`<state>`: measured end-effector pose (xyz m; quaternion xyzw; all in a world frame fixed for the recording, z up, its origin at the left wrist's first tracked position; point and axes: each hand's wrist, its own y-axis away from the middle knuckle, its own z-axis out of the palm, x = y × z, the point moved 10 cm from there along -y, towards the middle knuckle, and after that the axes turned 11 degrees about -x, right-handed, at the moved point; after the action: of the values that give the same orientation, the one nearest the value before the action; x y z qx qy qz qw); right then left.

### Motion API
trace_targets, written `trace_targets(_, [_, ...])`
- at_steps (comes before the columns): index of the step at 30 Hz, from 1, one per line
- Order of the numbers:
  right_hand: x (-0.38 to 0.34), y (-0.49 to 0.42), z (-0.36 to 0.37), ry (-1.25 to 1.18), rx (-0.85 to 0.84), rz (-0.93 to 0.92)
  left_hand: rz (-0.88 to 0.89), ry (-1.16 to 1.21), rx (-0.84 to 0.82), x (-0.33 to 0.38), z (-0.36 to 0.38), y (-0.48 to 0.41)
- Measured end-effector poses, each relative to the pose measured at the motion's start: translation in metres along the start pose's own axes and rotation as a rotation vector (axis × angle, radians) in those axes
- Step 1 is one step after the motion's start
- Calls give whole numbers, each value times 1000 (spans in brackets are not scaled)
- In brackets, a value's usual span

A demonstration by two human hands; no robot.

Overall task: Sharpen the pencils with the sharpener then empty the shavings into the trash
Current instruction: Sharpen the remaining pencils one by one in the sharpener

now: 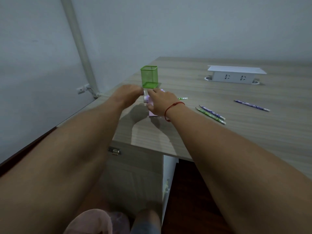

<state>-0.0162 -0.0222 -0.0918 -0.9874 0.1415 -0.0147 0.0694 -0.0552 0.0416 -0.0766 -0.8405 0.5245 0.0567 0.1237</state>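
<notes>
A pink and white crank sharpener [152,114] stands on the wooden desk [219,132] near its left edge. My right hand [159,102] wraps over the sharpener's body and holds it down. My left hand [129,93] is curled at the sharpener's left end, where the crank is mostly hidden by my fingers. A green pencil [183,98] sticks out from the sharpener's right side. Two pencils [211,114] lie side by side to the right. A purple pencil [251,105] lies farther right.
A green mesh pencil cup [149,76] stands just behind the sharpener. A white power socket block [236,74] sits at the desk's back. A wall and a white pipe [79,46] are on the left. A cabinet [135,174] is below the desk.
</notes>
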Motion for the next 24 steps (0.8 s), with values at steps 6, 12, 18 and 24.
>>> trace_targets(6, [-4,1,-4,-5,-39,34,0,-31,99,6,-26,17])
trace_targets(12, [-3,2,-3,-25,-77,61,4,51,125,18,-28,50])
trace_targets(18, [-5,0,-2,-31,-105,49,-11,149,63,34,9,71])
trace_targets(24, [-5,-1,2,-20,-84,17,-116,154,-142,27,44,51])
